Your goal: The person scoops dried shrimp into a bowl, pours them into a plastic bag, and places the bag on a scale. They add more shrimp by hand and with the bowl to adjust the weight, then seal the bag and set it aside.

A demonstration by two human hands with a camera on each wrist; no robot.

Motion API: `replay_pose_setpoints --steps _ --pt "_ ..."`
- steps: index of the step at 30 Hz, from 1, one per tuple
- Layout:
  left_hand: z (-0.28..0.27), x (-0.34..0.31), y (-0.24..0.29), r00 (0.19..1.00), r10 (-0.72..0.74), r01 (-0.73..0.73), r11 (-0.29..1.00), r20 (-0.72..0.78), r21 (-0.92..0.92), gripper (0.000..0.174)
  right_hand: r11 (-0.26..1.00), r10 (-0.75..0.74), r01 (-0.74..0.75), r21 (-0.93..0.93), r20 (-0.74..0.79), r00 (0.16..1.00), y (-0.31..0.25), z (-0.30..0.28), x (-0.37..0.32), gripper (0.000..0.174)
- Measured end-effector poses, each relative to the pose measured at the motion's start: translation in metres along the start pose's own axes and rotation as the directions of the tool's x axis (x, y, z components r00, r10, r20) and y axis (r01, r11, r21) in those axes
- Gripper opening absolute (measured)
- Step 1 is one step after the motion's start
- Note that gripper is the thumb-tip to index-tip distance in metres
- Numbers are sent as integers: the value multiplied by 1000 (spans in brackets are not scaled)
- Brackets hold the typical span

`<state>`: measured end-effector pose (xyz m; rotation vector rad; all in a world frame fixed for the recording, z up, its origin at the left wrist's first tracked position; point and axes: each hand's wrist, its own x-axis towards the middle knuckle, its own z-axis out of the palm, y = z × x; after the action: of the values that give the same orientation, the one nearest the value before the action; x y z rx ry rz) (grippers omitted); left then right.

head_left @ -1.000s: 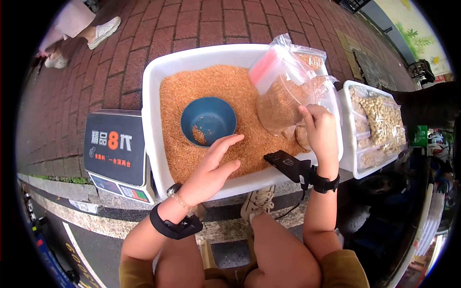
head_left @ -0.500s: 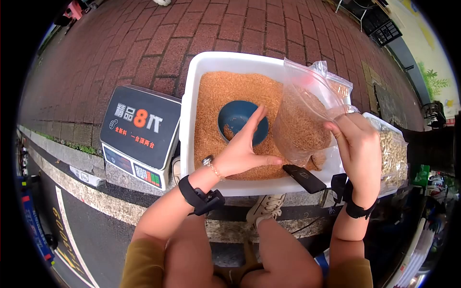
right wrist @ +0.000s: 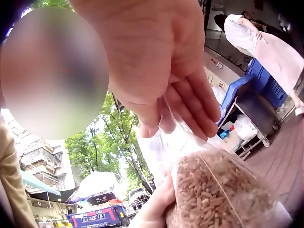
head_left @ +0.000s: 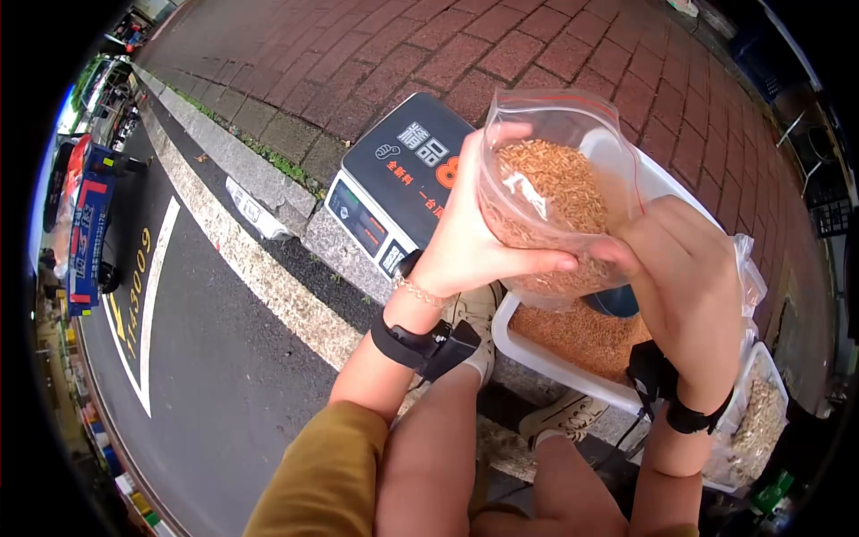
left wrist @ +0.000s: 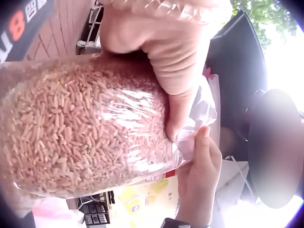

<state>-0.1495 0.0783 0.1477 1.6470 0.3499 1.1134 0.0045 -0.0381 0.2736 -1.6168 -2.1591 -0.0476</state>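
Note:
A clear zip bag of reddish-brown grain (head_left: pixel 555 192) is held up above the tub's near left part in the head view. My left hand (head_left: pixel 470 224) wraps round the bag's left side, thumb across its front. At the bag's right edge, my right hand (head_left: pixel 689 277) pinches the plastic between thumb and fingers. Grain fills much of the bag (left wrist: pixel 85 128) in the left wrist view, with the left thumb along it. In the right wrist view the right hand (right wrist: pixel 166 80) grips the bag's upper edge above the grain (right wrist: pixel 213 190).
Below the bag stands a white tub (head_left: pixel 528 353) of loose grain, with a blue bowl (head_left: pixel 616 302) partly hidden. A digital scale (head_left: pixel 394 170) stands left of the tub. Bagged goods (head_left: pixel 756 421) lie in another tray at the right. A person in pink (right wrist: pixel 273 52) stands farther off.
The bag has been lifted from the tub and moved left, towards the scale. My left hand, earlier spread over the bowl, now grips the bag. The head view has swung left.

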Motion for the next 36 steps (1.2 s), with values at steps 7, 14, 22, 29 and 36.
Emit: replay_pose_setpoints --steps 7,14,22,29,36 --pt "-73 7 -50 982 -82 110 981 -168 163 104 978 64 -11 207 -251 966 19 143 40 11" --pt "-91 2 -52 971 -207 207 978 -120 -12 119 956 216 -150 254 -259 942 10 156 47 14" --pt "-97 2 -54 931 -289 250 950 -225 -187 60 868 345 -265 420 -124 931 2 150 41 19" --pt "-74 -7 -89 888 -262 209 962 -378 -177 45 735 450 -178 654 -274 850 9 177 36 75" --pt "-69 -7 -96 874 -207 174 978 -439 -116 42 567 543 -244 786 -134 829 18 198 26 77"
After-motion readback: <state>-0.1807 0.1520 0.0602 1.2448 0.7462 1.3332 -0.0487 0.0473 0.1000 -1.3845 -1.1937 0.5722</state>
